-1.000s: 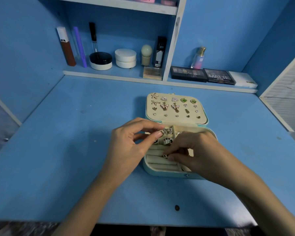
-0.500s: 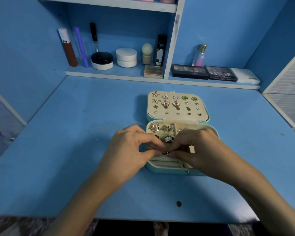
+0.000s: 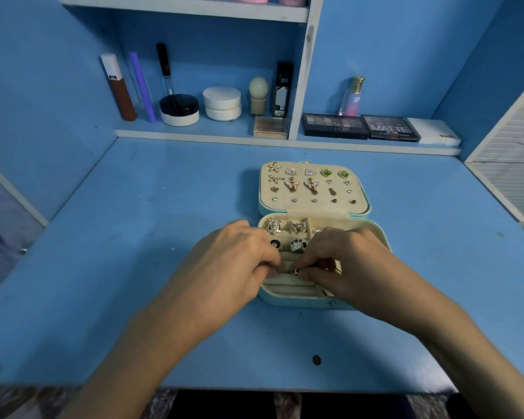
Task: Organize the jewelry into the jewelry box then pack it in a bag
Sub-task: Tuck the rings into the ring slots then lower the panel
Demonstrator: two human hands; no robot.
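A small teal jewelry box (image 3: 297, 300) lies open on the blue desk, its cream lid (image 3: 313, 207) laid flat behind and studded with several earrings (image 3: 310, 185). Rings (image 3: 273, 226) sit in the upper compartments of the base. Both hands meet over the ring rolls in the lower half. My left hand (image 3: 233, 264) and my right hand (image 3: 345, 264) pinch a small ring (image 3: 294, 271) between their fingertips at the slots. The right side of the base is hidden under my right hand.
At the back of the blue desk (image 3: 133, 237) a shelf carries cosmetics: tubes (image 3: 118, 89), jars (image 3: 222, 103), a perfume bottle (image 3: 353, 96) and eyeshadow palettes (image 3: 335, 126). A white slatted panel (image 3: 511, 164) stands at the right. A dark spot (image 3: 316, 360) marks the desk near its front edge.
My left hand has come down from the upper compartments to meet my right hand at the ring rolls. Both now pinch the ring together, lower in the box.
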